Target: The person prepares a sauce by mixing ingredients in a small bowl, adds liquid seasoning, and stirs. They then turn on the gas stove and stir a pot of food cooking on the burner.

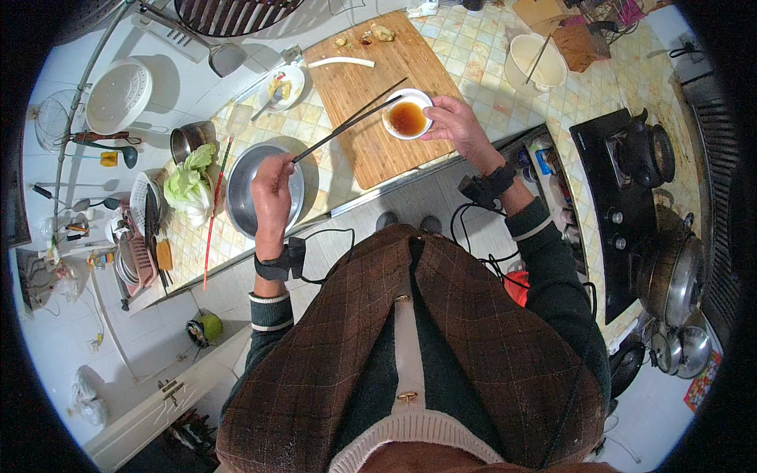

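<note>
My left hand (pixel 274 188) grips a pair of dark chopsticks (pixel 337 130) above a steel bowl (pixel 235 188); their tips reach the rim of a small white bowl. That white bowl (pixel 407 114), with reddish-brown liquid in it, is held by my right hand (pixel 458 125) over a wooden cutting board (pixel 378 156). On the board's far part lie a piece of ginger (pixel 381 32), smaller scraps and a white stalk (pixel 343 61). A white dish (pixel 297 80) with yellowish food and a spoon stands left of the board.
Leafy cabbage (pixel 190 183) and a metal pot (pixel 183 142) stand at the left, near a pink dish rack (pixel 142 260). A cream-coloured container (pixel 547 65) with a stick in it is beyond the board, at the right. The black gas stove (pixel 621 236) holds a dark pot (pixel 644 151) and a lidded pan (pixel 680 278).
</note>
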`<state>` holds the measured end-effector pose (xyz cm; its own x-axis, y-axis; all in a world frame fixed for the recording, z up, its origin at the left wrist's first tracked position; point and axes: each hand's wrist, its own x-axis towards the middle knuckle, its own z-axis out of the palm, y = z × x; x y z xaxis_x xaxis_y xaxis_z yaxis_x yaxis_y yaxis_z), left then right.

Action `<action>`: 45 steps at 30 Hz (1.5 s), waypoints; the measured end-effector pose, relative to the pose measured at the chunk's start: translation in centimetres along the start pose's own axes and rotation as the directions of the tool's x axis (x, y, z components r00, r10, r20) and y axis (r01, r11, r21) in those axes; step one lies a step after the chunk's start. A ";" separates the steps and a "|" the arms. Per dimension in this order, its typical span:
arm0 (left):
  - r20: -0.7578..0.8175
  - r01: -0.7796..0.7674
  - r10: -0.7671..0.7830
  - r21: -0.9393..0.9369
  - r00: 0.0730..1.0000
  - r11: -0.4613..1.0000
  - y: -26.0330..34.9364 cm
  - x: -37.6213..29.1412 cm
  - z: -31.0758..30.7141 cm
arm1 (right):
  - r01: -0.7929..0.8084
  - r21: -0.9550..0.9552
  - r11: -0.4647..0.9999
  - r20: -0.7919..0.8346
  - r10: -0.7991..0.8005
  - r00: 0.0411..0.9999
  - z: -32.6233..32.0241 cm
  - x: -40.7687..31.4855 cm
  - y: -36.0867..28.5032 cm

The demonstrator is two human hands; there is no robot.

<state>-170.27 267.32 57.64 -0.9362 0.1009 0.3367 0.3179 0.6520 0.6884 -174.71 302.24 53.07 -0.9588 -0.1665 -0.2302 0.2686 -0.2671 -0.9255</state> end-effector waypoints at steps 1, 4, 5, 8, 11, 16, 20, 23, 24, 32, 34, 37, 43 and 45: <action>0.009 0.018 -0.018 0.013 1.000 1.000 -0.1 0.2 0.0 | 0.011 0.000 1.000 -0.009 -0.011 1.000 -0.1 0.0 -0.1; 0.018 -0.076 0.075 0.049 0.997 0.996 -0.4 0.9 0.1 | 0.058 -0.032 0.998 -0.017 -0.058 0.998 -0.7 -0.1 -0.4; 0.009 -0.125 0.125 0.091 0.992 0.988 -0.3 1.0 0.1 | 0.082 -0.062 0.995 -0.006 -0.082 0.997 -0.9 -0.2 -0.4; 0.019 -0.115 0.114 0.156 0.993 0.981 0.4 0.4 -0.4 | 0.059 -0.004 0.998 0.025 -0.058 0.998 -0.7 -0.2 0.0; 0.050 -0.166 0.159 0.203 0.986 0.965 1.5 0.8 0.1 | 0.051 0.040 0.998 -0.027 -0.050 0.998 -1.2 0.2 0.1; 0.131 -0.140 0.104 0.297 0.986 0.945 3.9 0.2 -0.5 | 0.034 0.040 0.999 -0.040 -0.033 0.999 -0.7 0.8 0.8; 0.134 -0.277 0.248 0.283 0.959 0.918 5.2 0.8 0.0 | 0.039 0.015 0.999 -0.096 -0.037 0.995 -1.1 1.1 1.0; 0.075 -0.301 0.293 0.321 0.953 0.898 6.0 1.1 -0.3 | 0.054 0.022 0.998 -0.102 -0.051 0.994 -1.2 1.0 1.0; 0.054 -0.307 0.307 0.332 0.950 0.892 6.3 1.1 -0.4 | 0.057 0.014 0.998 -0.100 -0.055 0.993 -1.2 0.8 1.0; 0.115 -0.294 0.272 0.312 0.955 0.903 7.9 0.6 -0.9 | 0.044 0.012 0.999 -0.077 -0.043 0.996 -0.7 0.5 0.4; 0.147 -0.251 0.216 0.294 0.965 0.922 8.3 0.2 -1.4 | 0.050 0.007 0.999 -0.081 -0.049 0.995 -0.7 0.4 0.3; 0.146 -0.278 0.244 0.297 0.959 0.913 8.5 0.0 -1.8 | 0.053 0.008 0.999 -0.079 -0.052 0.996 -0.5 0.3 0.1; 0.142 -0.342 0.312 0.442 0.939 0.829 8.2 1.2 -2.1 | 0.050 -0.001 0.999 -0.081 -0.050 0.995 -0.2 0.0 0.1; 0.134 -0.335 0.308 0.438 0.942 0.834 8.3 1.3 -2.2 | 0.054 -0.001 0.999 -0.080 -0.054 0.995 -0.2 -0.1 0.1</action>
<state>-168.53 271.17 65.20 -0.8039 0.3970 0.4429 0.5134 0.8391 0.1796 -174.64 302.44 52.92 -0.9763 -0.0755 -0.2029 0.2160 -0.2749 -0.9369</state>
